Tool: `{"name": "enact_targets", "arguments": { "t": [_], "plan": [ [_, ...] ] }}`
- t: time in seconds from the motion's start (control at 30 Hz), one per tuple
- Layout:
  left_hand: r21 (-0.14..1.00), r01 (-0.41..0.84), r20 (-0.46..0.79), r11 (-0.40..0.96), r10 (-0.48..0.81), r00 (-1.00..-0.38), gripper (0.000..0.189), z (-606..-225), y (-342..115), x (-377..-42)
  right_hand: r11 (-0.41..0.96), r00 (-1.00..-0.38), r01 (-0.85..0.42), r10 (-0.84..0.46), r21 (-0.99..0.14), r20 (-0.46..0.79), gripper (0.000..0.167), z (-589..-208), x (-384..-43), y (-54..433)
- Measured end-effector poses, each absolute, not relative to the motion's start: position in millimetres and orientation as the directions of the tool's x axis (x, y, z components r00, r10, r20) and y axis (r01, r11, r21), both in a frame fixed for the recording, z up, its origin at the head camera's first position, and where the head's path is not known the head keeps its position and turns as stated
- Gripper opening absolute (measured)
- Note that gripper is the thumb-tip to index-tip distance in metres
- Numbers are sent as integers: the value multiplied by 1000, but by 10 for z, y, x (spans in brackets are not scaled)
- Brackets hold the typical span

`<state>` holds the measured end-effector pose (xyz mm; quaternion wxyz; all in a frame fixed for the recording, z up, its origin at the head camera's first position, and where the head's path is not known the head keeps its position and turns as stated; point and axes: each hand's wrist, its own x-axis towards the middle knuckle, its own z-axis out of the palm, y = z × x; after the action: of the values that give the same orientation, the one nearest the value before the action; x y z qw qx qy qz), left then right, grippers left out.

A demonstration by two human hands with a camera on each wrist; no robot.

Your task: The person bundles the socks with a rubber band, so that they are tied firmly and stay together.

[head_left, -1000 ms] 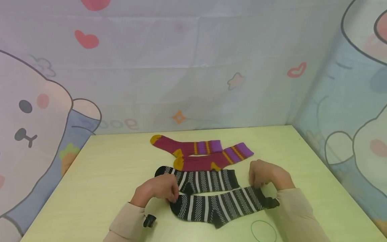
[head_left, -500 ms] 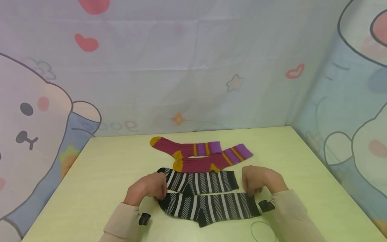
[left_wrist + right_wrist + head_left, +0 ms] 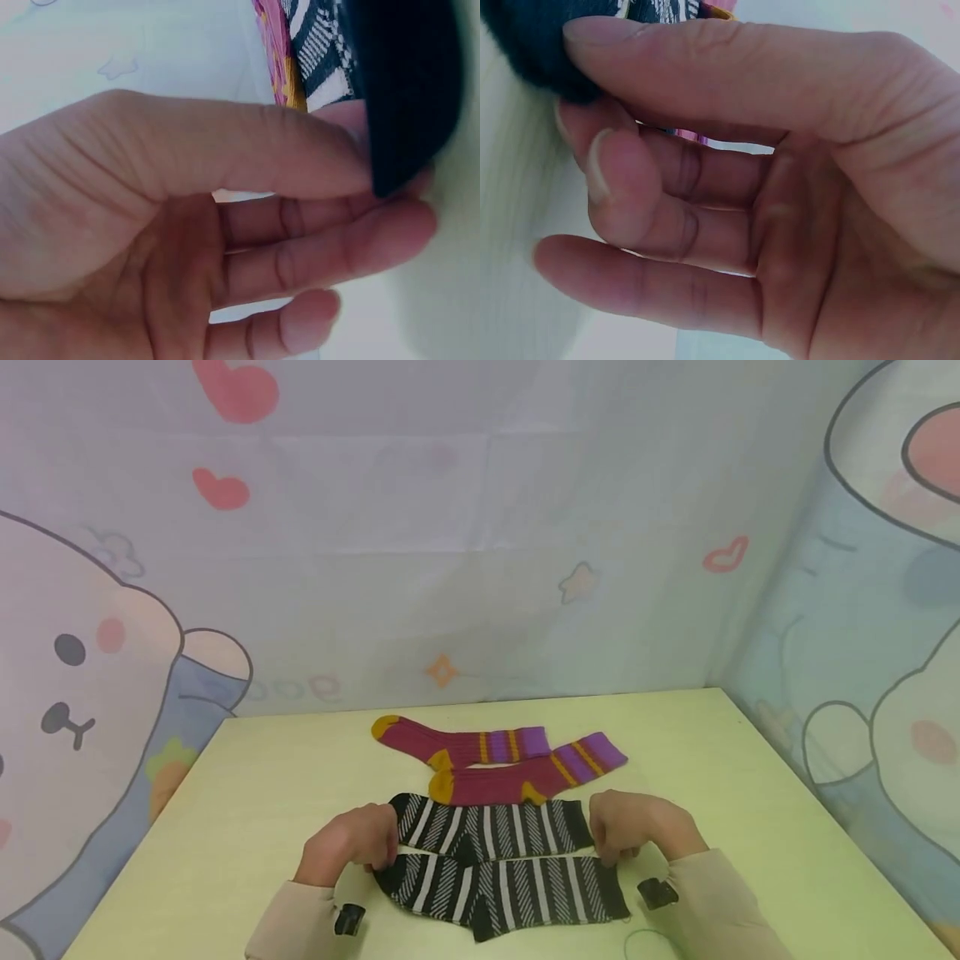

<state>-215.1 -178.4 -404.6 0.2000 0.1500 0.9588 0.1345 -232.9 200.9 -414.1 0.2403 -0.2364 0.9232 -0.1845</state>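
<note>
Nearest me lies a black sock with white and herringbone stripes (image 3: 517,893), stretched left to right. My left hand (image 3: 358,839) pinches its dark toe; in the left wrist view the thumb (image 3: 300,154) presses against the black fabric. At the other end my right hand (image 3: 630,827) pinches the cuff corner, the black knit (image 3: 536,49) held between thumb and forefinger in the right wrist view. Just behind lies a matching striped sock (image 3: 517,828), its edge close along the front one.
Two maroon socks with mustard toes and purple cuffs, one behind (image 3: 465,745) and one in front (image 3: 495,783), lie farther back. A thin green loop (image 3: 648,933) is at the front right. A printed cloth backdrop (image 3: 480,568) borders the pale table (image 3: 225,827).
Both hands have shifted left, drawing the front striped sock leftward and straighter, its cuff end lower and more level beside the other striped sock. The view has tilted up slightly.
</note>
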Motion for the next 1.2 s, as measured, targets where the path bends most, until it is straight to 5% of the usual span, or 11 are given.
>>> {"name": "enact_targets", "arguments": {
  "t": [0.47, 0.7, 0.87, 1.0, 1.2],
  "plan": [
    [229, 258, -289, 939, 319, -903, 28, -4024, -1824, -2168, 816, -771, -362, -534, -451, -347, 25, -4147, -2318, 1962],
    [348, 203, -287, 915, 310, -906, 18, -3973, -1889, -2140, 785, -755, -422, -581, -454, -304, 27, -4149, -2369, 1995],
    [399, 197, -142, 896, 272, -952, 13, -3983, -1957, -2197, 755, -776, -505, -609, -418, -164, 29, -4166, -2455, 2042],
    [352, 227, 3, 908, 242, -970, 21, -4063, -1965, -2284, 742, -791, -530, -607, -411, -76, 7, -4206, -2506, 2015],
    [358, 236, 92, 903, 217, -972, 33, -4211, -1910, -2375, 775, -837, -482, -546, -409, -49, 39, -4264, -2487, 1941]
  ]
}}
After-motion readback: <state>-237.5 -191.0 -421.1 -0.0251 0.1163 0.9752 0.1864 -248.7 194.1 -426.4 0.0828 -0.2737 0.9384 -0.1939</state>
